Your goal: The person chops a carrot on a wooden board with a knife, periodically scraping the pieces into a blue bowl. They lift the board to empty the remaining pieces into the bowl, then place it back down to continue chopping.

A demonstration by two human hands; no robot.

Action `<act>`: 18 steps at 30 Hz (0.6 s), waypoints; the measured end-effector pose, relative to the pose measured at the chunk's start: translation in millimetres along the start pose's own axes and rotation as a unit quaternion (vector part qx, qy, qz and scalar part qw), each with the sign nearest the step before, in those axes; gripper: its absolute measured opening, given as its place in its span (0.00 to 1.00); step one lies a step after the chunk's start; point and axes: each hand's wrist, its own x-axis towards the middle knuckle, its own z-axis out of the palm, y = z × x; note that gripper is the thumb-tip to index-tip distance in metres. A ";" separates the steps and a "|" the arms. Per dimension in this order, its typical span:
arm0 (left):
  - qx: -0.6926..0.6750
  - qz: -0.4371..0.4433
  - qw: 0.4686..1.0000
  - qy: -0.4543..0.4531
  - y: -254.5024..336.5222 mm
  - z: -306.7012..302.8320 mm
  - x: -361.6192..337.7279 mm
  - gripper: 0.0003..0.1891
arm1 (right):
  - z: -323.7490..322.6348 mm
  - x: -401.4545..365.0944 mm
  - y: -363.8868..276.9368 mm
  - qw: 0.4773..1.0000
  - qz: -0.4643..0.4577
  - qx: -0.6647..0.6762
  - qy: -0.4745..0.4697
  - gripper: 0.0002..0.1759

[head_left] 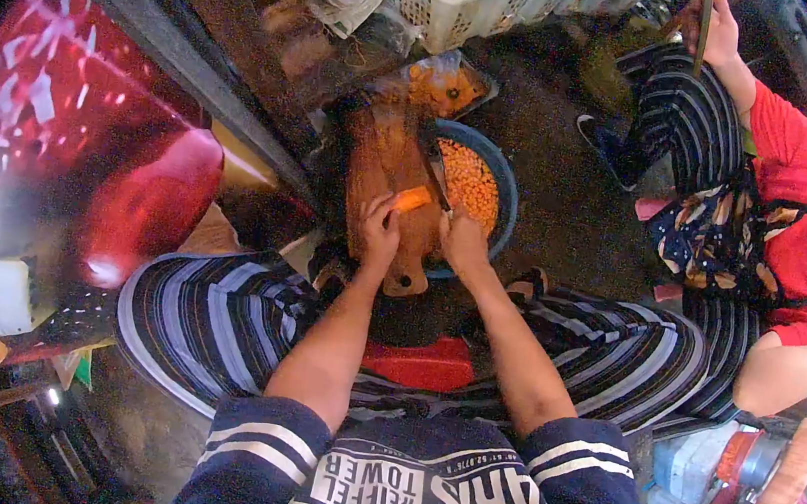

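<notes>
Fingers of my left hand (380, 234) press the carrot piece (413, 199) onto the board (383, 154) so it cannot roll, my right hand (465, 244) gripping the knife (436, 177) (bowl (508, 192) just beside, catching dice).

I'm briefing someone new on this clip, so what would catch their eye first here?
Dead centre, the left hand pins an orange carrot piece on a wooden cutting board while the right hand holds a knife. Beside it sits a blue bowl of diced carrot.
</notes>
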 end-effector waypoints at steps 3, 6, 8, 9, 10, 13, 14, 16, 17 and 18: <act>-0.002 0.021 1.000 0.017 -4.2 4.3 2.2 0.13 | 5.0 -8.7 -7.9 0.999 0.004 -0.047 -0.013 0.18; 0.011 0.019 1.000 0.019 2.7 1.2 2.4 0.13 | 25.5 -4.6 6.3 0.999 -0.009 -0.049 -0.002 0.19; 0.015 0.011 1.000 0.012 -4.2 3.1 -1.5 0.12 | 19.8 1.6 5.3 0.998 -0.005 -0.025 -0.052 0.18; -0.001 0.015 1.000 0.017 -11.4 6.8 -0.9 0.12 | 14.9 4.6 5.9 0.999 -0.007 -0.024 -0.046 0.18; -0.015 0.018 1.000 0.020 -10.4 5.8 1.8 0.12 | 12.1 5.4 8.3 0.999 0.000 0.013 -0.029 0.18; 0.022 0.016 0.999 0.026 -8.4 5.1 -0.6 0.11 | 17.5 -3.2 11.0 1.000 -0.007 0.022 -0.015 0.17; 0.021 0.013 0.999 0.023 -6.4 5.2 -2.2 0.11 | 17.7 -6.3 10.3 1.000 -0.024 -0.007 -0.006 0.16; 0.027 0.026 0.999 0.037 -3.5 4.8 1.1 0.11 | 26.4 -11.7 5.5 1.000 0.000 -0.019 -0.008 0.16; 0.027 0.026 0.999 0.037 -1.9 3.3 0.7 0.11 | 30.2 -14.6 3.8 0.999 0.024 -0.029 -0.011 0.16; 0.025 0.013 0.999 0.026 -0.2 1.5 2.9 0.10 | 30.6 -13.0 3.3 0.999 0.022 -0.032 -0.011 0.15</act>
